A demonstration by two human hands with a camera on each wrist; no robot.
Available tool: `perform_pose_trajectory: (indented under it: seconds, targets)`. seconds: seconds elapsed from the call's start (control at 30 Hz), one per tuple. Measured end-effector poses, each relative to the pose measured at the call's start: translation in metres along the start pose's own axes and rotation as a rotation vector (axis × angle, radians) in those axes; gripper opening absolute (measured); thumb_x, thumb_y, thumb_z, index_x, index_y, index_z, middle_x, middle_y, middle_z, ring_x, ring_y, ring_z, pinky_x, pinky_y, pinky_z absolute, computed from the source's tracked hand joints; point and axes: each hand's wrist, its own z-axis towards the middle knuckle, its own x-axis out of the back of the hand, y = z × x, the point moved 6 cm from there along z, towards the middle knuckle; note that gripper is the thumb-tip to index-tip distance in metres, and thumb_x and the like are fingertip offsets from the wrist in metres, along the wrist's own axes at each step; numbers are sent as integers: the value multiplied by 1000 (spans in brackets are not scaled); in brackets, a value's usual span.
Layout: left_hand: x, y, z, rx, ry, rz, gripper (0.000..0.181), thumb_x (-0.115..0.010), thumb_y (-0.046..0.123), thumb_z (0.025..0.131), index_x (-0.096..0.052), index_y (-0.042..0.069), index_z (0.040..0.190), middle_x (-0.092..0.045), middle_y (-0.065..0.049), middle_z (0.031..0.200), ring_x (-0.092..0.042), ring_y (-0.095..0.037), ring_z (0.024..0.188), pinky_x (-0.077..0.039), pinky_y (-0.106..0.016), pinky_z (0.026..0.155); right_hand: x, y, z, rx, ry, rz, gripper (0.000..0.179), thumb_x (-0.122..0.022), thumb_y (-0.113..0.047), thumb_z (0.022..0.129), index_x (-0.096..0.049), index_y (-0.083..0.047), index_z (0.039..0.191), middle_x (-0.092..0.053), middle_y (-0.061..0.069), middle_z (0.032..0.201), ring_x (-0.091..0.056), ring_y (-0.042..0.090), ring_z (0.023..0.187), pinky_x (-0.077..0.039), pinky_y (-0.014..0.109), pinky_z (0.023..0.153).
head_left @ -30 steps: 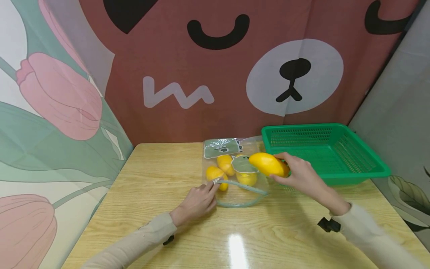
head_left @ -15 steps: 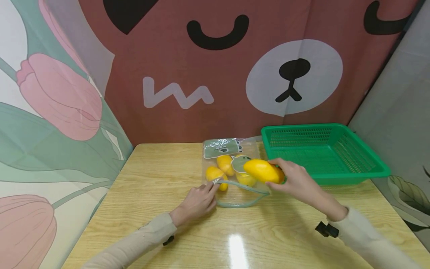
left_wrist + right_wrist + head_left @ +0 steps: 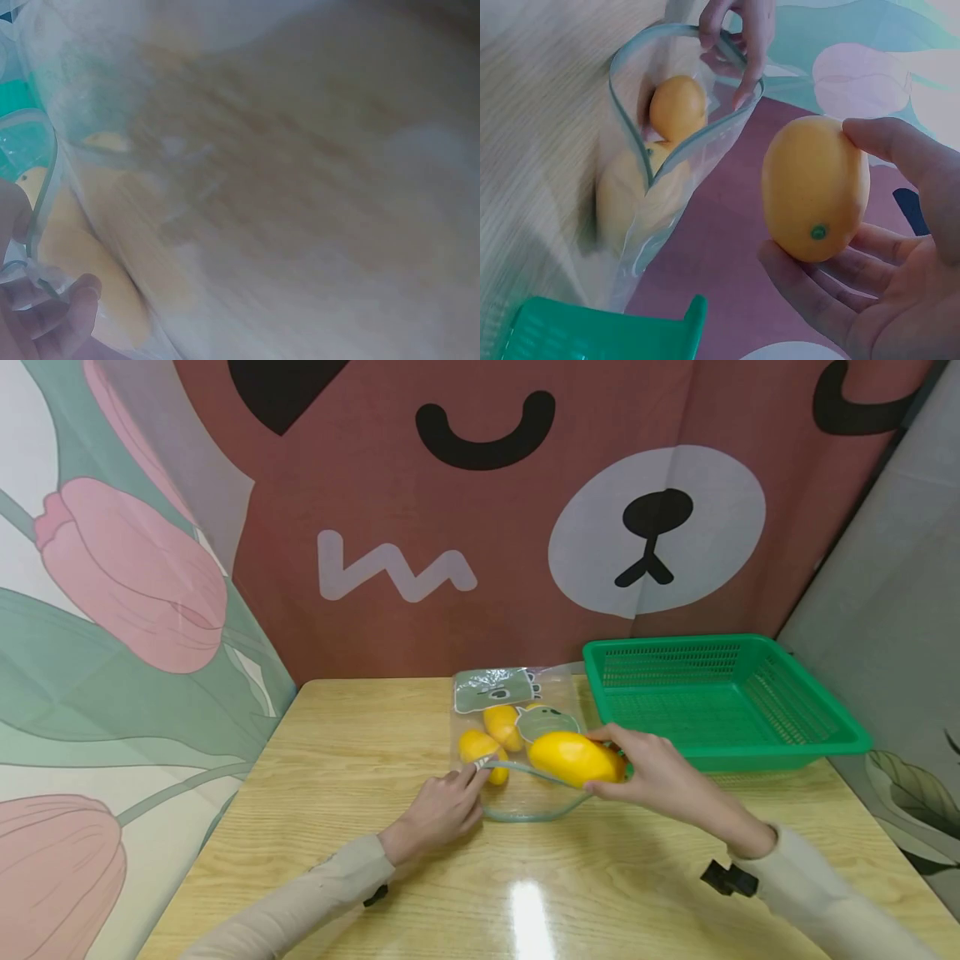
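Note:
A clear zip bag (image 3: 513, 797) with a green-edged mouth and printed animal patches lies on the table, its mouth spread toward me. Several yellow mangoes (image 3: 502, 727) are inside. My left hand (image 3: 442, 810) pinches the left corner of the mouth; in the right wrist view its fingers (image 3: 756, 45) hook over the green edge. My right hand (image 3: 660, 772) grips another yellow mango (image 3: 573, 758), which overlaps the bag's mouth in the head view. The green stem end of this mango (image 3: 814, 187) shows in the right wrist view. Haze covers much of the left wrist view.
A green plastic basket (image 3: 780, 750) with slotted sides stands at the back right, close to the bag. The wooden table (image 3: 360, 735) meets a printed cloth backdrop (image 3: 360, 635) at its far edge.
My right hand has lowered the mango leftward and toward me, from beside the basket to over the bag's mouth. The left hand and the bag have stayed put.

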Motion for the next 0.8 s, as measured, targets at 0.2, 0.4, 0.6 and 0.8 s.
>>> perform_pose_trajectory:
  seconds: [0.2,0.4,0.6,0.8]
  targets:
    - [0,0,0,-7,7,3,50,-62,22,88,-48,7,134,-52,-3,96,-50,-11,61,-32,-18,41,-4,-5,-2,19,-36,24,59,-85,-27,77,-60,-7,126,-67,4,113,-60,15,90,-55,31,71]
    - [-1,0,0,-10,6,6,52,-63,22,88,-47,7,135,-52,-3,96,-50,-11,60,-31,-18,40,-8,-10,-4,30,-64,47,59,-85,-23,77,-59,-6,127,-66,5,115,-61,15,91,-55,29,72]
    - [-2,0,1,-9,6,3,52,-62,22,89,-47,7,136,-53,-4,96,-50,-12,61,-31,-18,40,-18,-12,-7,22,-103,56,59,-84,-28,79,-59,-5,127,-66,7,118,-62,16,92,-54,25,72]
    - [-2,0,1,-8,0,14,48,-63,23,89,-48,8,132,-52,-3,95,-50,-11,61,-32,-18,41,-30,-13,-9,42,-120,17,60,-83,-33,79,-60,-4,126,-66,7,116,-63,17,94,-54,26,72]
